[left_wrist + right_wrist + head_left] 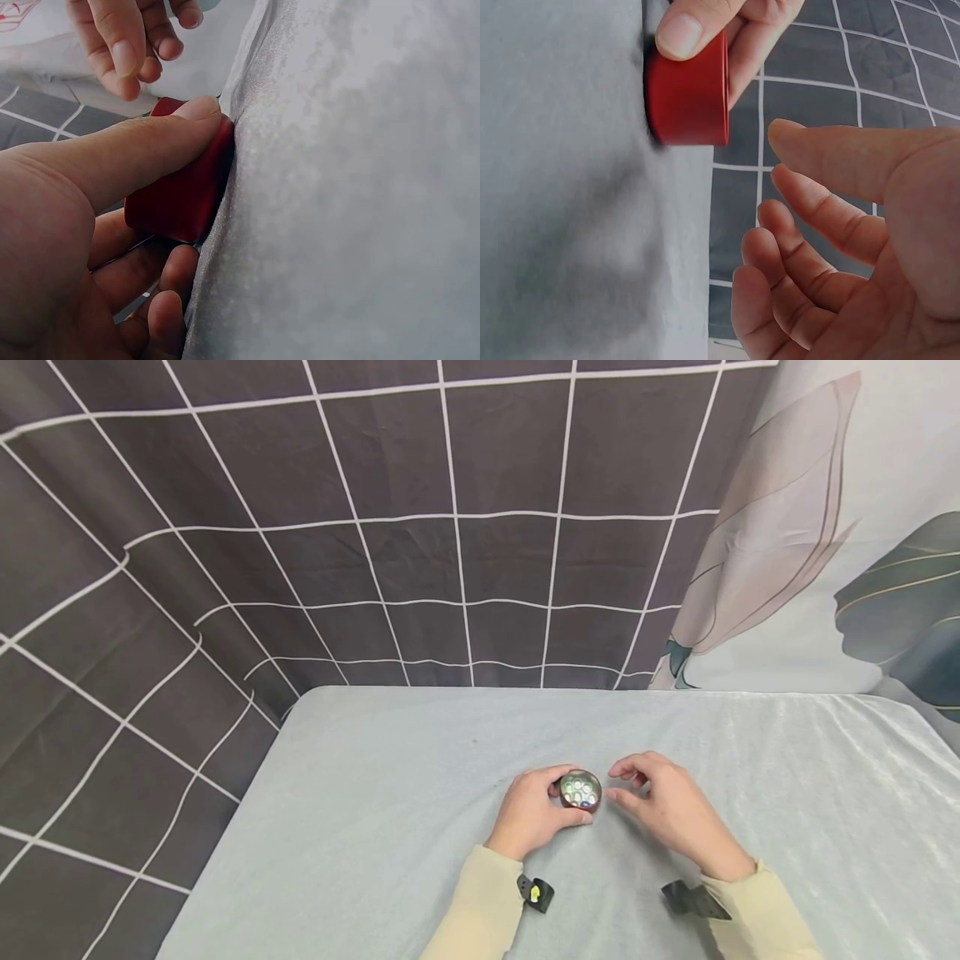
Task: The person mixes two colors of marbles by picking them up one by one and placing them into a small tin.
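A short red cylinder stands on the cloth-covered table, its round top showing several shiny silvery circles; its kind is not plain. My left hand grips it from the left side, with the thumb on the near side and fingers on the far side. In the left wrist view, the thumb lies across the red side wall. Just to the right, apart from the cylinder, is my right hand, holding nothing. The right wrist view shows its fingers loosely bent and a gap between them and the red wall.
A pale grey-blue velvety cloth covers the table. Behind it and at the left hangs a dark curtain with a white grid. A leaf-patterned curtain hangs at the back right. Each wrist wears a black strap.
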`<state>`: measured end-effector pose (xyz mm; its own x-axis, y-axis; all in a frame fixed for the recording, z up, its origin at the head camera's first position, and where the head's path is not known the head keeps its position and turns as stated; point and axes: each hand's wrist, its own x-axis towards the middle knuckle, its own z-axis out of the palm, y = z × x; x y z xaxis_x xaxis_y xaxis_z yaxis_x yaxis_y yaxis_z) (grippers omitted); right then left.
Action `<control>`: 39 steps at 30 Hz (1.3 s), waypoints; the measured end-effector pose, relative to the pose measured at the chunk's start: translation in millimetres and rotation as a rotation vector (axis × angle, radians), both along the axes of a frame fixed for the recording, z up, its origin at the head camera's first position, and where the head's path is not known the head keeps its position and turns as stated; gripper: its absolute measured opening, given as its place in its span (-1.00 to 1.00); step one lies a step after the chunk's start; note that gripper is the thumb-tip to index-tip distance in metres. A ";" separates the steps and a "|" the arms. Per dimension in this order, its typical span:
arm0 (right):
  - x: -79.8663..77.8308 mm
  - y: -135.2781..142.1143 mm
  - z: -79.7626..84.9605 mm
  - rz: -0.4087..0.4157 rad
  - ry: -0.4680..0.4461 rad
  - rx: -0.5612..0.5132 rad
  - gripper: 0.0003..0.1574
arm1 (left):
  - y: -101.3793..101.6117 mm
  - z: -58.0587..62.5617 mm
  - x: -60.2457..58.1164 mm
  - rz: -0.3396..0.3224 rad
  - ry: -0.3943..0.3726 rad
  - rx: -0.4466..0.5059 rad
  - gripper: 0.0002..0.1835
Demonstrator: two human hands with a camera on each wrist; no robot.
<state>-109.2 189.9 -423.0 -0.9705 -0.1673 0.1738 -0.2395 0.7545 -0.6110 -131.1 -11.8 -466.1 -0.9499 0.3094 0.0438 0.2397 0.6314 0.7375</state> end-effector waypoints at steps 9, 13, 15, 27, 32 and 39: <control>5.4 14.7 -0.8 -0.036 0.021 0.007 -0.77 | 0.3 0.7 -0.1 -0.004 0.003 -0.001 -0.39; 8.5 19.8 -1.0 -0.057 0.010 0.024 -0.76 | 0.3 1.3 0.2 -0.002 -0.006 0.001 -0.39; 9.4 22.0 -1.2 -0.061 0.007 0.028 -0.76 | 0.1 1.3 0.5 0.001 -0.008 0.002 -0.39; 16.8 34.2 -2.1 -0.076 0.056 0.027 -0.80 | 0.5 2.0 0.9 0.009 -0.012 0.000 -0.38; 19.6 38.7 -5.3 -0.083 0.089 0.022 -0.79 | 0.2 1.9 0.2 0.003 -0.010 0.010 -0.39; 21.8 42.8 -7.6 -0.091 0.102 0.033 -0.78 | 0.0 1.6 0.3 0.006 -0.011 0.005 -0.38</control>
<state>-87.4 232.8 -430.6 -0.9594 -0.0868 0.2682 -0.2289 0.7953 -0.5614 -130.7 -11.8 -464.5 -0.9523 0.3033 0.0344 0.2272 0.6293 0.7432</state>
